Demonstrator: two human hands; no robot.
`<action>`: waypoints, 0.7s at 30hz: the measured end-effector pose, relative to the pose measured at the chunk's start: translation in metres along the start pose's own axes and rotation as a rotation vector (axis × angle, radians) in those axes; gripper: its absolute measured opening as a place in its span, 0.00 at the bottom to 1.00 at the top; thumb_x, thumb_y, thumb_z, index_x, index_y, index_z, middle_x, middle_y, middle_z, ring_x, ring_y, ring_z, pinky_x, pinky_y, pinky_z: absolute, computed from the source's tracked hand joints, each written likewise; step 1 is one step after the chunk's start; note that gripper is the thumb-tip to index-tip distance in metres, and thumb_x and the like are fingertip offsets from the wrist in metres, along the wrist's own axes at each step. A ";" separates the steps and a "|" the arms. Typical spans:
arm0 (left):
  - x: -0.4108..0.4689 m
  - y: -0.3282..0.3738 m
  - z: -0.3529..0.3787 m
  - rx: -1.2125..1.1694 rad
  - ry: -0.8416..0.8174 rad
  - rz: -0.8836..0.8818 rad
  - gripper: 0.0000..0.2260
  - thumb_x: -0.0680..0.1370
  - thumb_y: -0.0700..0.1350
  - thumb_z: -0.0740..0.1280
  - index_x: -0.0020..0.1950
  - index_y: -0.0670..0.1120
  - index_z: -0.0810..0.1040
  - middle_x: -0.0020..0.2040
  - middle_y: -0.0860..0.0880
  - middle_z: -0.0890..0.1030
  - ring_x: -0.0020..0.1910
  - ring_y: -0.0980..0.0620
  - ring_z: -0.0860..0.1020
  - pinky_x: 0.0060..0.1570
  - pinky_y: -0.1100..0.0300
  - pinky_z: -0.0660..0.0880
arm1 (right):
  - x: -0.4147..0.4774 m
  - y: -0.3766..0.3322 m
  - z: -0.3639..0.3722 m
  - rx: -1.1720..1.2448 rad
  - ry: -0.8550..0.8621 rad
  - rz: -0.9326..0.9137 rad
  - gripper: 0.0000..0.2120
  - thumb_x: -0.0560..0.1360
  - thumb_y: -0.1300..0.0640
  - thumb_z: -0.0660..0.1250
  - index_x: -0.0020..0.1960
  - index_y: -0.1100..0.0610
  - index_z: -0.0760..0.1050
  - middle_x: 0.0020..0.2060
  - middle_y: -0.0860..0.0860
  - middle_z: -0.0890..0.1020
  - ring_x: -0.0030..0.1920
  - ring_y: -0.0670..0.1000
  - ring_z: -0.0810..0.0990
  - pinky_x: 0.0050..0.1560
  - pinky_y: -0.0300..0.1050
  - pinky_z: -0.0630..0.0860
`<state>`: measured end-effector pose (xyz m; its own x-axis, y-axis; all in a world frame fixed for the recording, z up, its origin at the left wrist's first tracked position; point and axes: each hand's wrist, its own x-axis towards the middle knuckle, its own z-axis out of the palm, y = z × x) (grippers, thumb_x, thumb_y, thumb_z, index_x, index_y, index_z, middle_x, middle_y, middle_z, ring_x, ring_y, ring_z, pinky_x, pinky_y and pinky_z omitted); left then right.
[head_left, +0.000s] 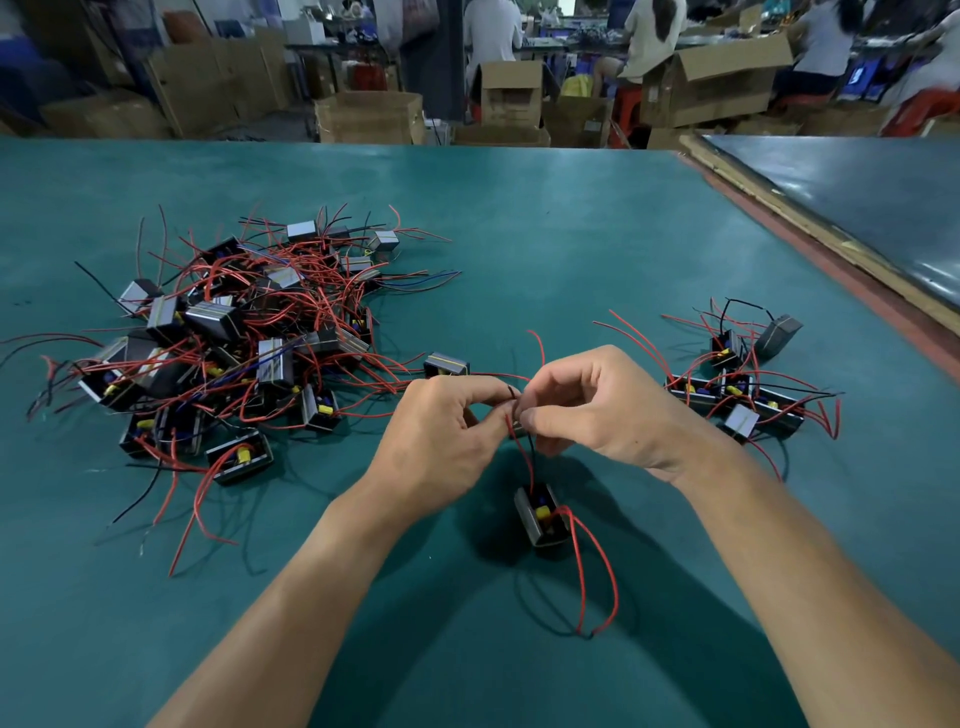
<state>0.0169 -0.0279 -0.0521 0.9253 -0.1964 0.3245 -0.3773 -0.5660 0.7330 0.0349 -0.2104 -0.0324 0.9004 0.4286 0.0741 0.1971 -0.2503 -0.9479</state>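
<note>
Head view: the left hand (441, 431) and the right hand (597, 410) meet over the near middle of the green table (571, 234). The thumb and fingertips of each are curled in and pinch the same thin wires (524, 457), one red and one black, where the two hands touch. The wires run straight down from the pinch to a small transformer (540, 514), a dark metal block with a yellow part inside. It sits below the hands, between the forearms; I cannot tell whether it rests on the table or hangs just above it. A second red wire loop (597, 571) leaves the block and curves towards the near edge.

Towards the left edge lies a big tangled pile (223, 343) of the same blocks with red, black and a few blue wires. One single block (447, 365) lies just beyond the left hand. Near the right edge sits a smaller group (743, 384) of blocks. Any markings on them are too small to read. Beyond the far edge stand cardboard boxes (369, 117) and seated people (652, 41).
</note>
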 end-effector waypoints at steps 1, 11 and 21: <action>0.000 0.001 0.000 -0.004 0.000 -0.003 0.07 0.78 0.44 0.66 0.42 0.52 0.82 0.27 0.42 0.76 0.27 0.38 0.74 0.24 0.52 0.68 | 0.000 0.001 0.000 -0.017 0.020 -0.007 0.05 0.72 0.67 0.71 0.38 0.61 0.81 0.30 0.54 0.82 0.31 0.51 0.78 0.38 0.48 0.77; -0.001 0.004 0.000 -0.006 -0.057 0.033 0.08 0.78 0.43 0.65 0.40 0.47 0.79 0.28 0.40 0.75 0.27 0.38 0.73 0.25 0.53 0.67 | 0.002 0.003 -0.003 -0.065 -0.011 0.054 0.04 0.67 0.54 0.71 0.36 0.53 0.80 0.29 0.48 0.80 0.32 0.47 0.78 0.39 0.42 0.78; -0.002 0.004 0.001 -0.098 -0.115 -0.008 0.09 0.75 0.47 0.62 0.39 0.45 0.77 0.29 0.41 0.77 0.28 0.40 0.77 0.30 0.48 0.73 | 0.001 0.004 -0.003 -0.112 -0.042 0.021 0.09 0.74 0.66 0.67 0.37 0.57 0.78 0.30 0.47 0.81 0.33 0.49 0.76 0.37 0.45 0.75</action>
<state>0.0138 -0.0305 -0.0498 0.9246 -0.2858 0.2518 -0.3665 -0.4878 0.7923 0.0379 -0.2135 -0.0349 0.8883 0.4574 0.0397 0.2229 -0.3541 -0.9083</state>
